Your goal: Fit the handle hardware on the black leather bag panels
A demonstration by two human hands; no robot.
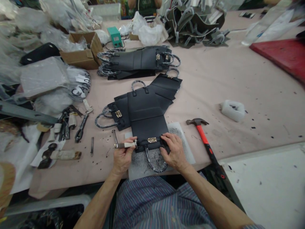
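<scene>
A black handbag panel [149,125] lies unfolded before me, its gold clasp [152,140] and plastic-wrapped handle [152,163] towards my body. My left hand [123,159] is closed round a metal tool with a white-wrapped shaft [126,145]. The tool's end meets the panel's left edge by the strap, and a thin metal arm sticks up from its other end. My right hand [175,151] grips the panel's right edge near the clasp, fingers bent over the top. Under the panel is a white board [186,152] covered in dark specks.
More black panels [166,86] fan out behind, with a stack [140,58] beyond. A red-handled claw hammer [202,135] lies right. Leftward are another hammer [59,155], a metal rod [92,147] and several hand tools [65,122]. A white roll [232,110] sits right; someone stands across the table.
</scene>
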